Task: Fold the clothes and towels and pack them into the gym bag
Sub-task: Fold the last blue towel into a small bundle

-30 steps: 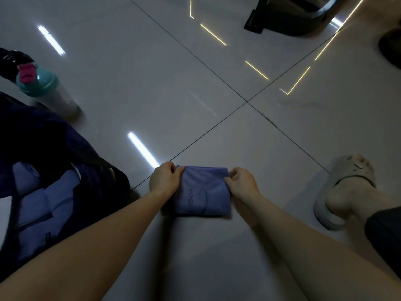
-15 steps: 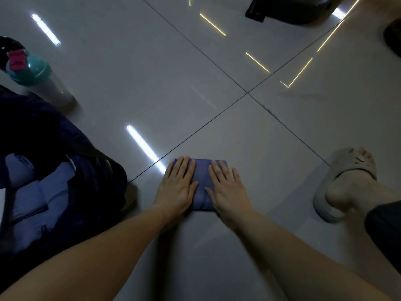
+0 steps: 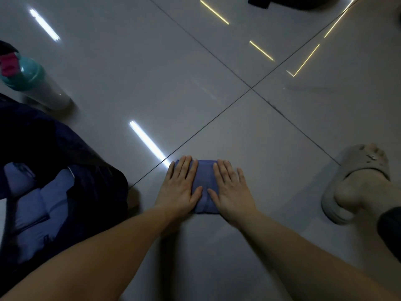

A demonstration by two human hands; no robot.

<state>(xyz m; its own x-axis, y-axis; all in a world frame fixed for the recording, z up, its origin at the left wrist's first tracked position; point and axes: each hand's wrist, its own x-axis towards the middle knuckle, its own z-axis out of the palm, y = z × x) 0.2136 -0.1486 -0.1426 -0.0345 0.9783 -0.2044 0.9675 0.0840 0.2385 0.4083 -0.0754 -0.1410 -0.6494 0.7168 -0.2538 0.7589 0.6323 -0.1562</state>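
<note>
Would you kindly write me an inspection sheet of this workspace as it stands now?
Surface: glossy grey tiled floor.
Job's things: folded blue cloth flat on the floor; dark gym bag open at left, folded blue items inside.
Clutter: bottle with teal lid beyond the bag.
Hands: left hand and right hand flat, fingers straight, pressing the cloth.
Cables: nothing seen.
Surroundings: foot in grey slipper at right; dark object at top edge.

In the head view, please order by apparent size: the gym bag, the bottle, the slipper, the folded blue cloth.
1. gym bag: clearly largest, though cut off by the frame.
2. slipper and bottle: look about alike, so not ranked.
3. folded blue cloth: smallest, partly hidden under the left hand and right hand.
</note>
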